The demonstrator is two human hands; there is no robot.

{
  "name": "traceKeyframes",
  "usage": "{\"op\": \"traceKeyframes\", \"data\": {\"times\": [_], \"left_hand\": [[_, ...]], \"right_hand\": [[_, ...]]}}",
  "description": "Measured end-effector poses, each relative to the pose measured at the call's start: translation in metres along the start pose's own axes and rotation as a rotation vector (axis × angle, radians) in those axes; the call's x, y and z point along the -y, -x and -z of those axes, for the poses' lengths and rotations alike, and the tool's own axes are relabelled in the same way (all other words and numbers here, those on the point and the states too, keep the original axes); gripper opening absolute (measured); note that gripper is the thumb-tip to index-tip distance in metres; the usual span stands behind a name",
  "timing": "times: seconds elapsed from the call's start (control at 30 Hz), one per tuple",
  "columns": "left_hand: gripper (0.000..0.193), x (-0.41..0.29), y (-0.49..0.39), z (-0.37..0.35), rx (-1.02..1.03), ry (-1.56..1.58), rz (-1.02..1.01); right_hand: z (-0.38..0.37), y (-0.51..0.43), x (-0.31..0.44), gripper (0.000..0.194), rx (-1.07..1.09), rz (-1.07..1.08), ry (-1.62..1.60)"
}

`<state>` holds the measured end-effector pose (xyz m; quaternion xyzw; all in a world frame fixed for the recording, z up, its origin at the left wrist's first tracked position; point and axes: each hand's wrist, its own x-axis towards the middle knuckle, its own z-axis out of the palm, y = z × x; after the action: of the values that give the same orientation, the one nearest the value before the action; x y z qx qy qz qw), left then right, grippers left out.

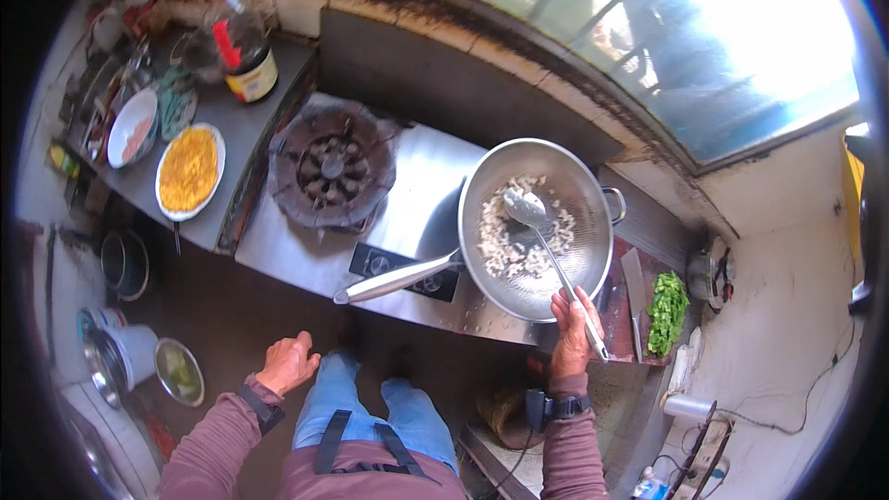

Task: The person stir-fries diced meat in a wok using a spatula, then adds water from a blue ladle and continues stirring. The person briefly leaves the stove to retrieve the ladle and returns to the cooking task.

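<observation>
A metal wok (590, 264) rests over the right side of the steel gas stove, its long handle pointing left towards me. Small whitish and brownish food pieces (496, 246) lie spread inside it. My right hand (575, 333), at the wok's near rim, grips the handle of a metal cooking spoon (549, 246), whose bowl is among the pieces. My left hand (288, 363) hangs in front of the stove, below and left of the wok handle, holding nothing that I can see; its fingers are loosely curled.
An uncovered burner (332, 165) is on the left. Further left stand a plate of yellow cooked food (187, 170), a bowl with pink food (132, 128) and a large red-capped bottle (250, 76). Right of the wok, a cleaver (634, 285) and chopped greens (668, 316) lie on a reddish board.
</observation>
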<state>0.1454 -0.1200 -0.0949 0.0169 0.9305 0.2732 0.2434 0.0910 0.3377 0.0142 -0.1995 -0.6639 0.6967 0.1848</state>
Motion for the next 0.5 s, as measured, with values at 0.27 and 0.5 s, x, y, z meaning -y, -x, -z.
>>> {"op": "traceKeyframes", "data": {"times": [0.27,0.5], "left_hand": [[0.021,0.121,0.163,-0.150,0.050,0.073,0.637],[0.017,0.190,0.229,-0.286,0.146,0.229,0.835]], "right_hand": [[0.049,0.019,0.014,0.040,0.101,0.263,0.582],[0.027,0.001,-0.003,0.051,0.080,0.115,0.364]]}}
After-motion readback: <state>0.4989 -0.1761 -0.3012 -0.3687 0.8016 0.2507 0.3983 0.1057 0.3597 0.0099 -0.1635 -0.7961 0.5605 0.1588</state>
